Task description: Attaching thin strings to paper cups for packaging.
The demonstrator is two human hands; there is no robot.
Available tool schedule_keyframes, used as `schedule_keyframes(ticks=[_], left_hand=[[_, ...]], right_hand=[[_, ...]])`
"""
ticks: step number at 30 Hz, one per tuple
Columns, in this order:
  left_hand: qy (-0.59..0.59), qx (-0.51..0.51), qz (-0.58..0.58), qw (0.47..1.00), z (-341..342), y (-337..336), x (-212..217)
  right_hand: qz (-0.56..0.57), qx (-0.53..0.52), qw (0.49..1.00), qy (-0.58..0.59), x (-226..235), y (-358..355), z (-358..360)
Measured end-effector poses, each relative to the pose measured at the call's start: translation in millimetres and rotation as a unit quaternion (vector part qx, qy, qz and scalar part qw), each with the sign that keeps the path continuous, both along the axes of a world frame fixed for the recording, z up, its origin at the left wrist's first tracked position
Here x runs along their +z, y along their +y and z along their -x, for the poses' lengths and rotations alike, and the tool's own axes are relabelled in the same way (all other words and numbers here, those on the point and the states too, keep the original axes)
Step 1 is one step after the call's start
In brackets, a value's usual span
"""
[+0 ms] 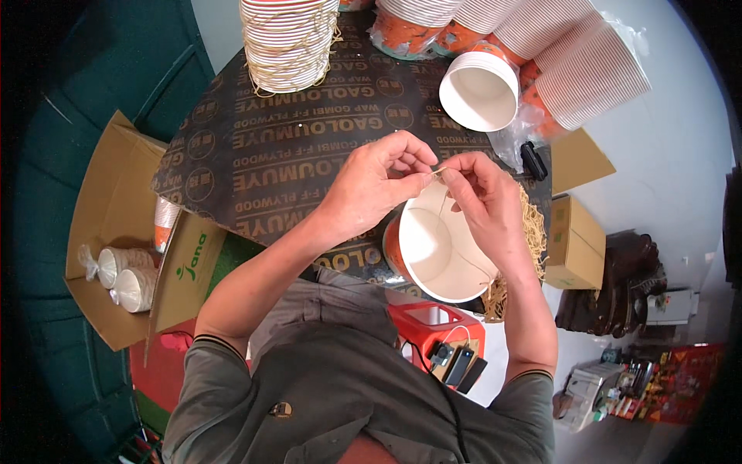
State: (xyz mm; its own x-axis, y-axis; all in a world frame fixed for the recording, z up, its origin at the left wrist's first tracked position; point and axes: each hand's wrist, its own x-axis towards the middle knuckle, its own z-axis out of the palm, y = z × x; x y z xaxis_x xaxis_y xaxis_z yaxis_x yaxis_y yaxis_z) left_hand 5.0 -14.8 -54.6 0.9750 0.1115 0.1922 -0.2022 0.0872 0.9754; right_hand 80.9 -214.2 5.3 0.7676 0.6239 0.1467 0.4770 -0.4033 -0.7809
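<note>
Above a white-lined paper bucket with an orange outside, both hands meet fingertip to fingertip. My left hand pinches a thin tan cord between thumb and forefinger. The same cord is pinched by my right hand, just to the right. A strand hangs down across the bucket's inside toward its near rim. The bucket lies tilted with its mouth facing me, at the table's near edge, partly covered by my right hand. Beside it, behind my right forearm, is a pile of loose tan cords.
On the dark printed plywood table stands a stack of corded buckets. More nested buckets and one open bucket sit far right, near a black object. A cardboard box stands left; a red stool is below.
</note>
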Motion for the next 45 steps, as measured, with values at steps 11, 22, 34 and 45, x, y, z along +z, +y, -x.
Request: schedule_keyframes(ticks=[11, 22, 34, 45], left_hand=[[-0.106, 0.109, -0.163, 0.975, 10.1, -10.0, 9.1], [-0.159, 0.137, -0.260, 0.943, 9.8, -6.5, 3.8], [-0.227, 0.171, -0.348, 0.894, 10.9, -8.0, 8.7], [-0.043, 0.060, 0.001, 0.997, 10.9, -4.2, -9.3]], right_hand=[[-0.099, 0.055, 0.973, 0.203, -5.0, -6.8, -7.9], [-0.059, 0.071, 0.962, 0.258, 1.8, -7.6, -8.2], [-0.063, 0.077, 0.952, 0.288, -0.4, -8.9, -12.8], [-0.096, 0.066, 0.948, 0.297, -1.7, -19.7, -11.6]])
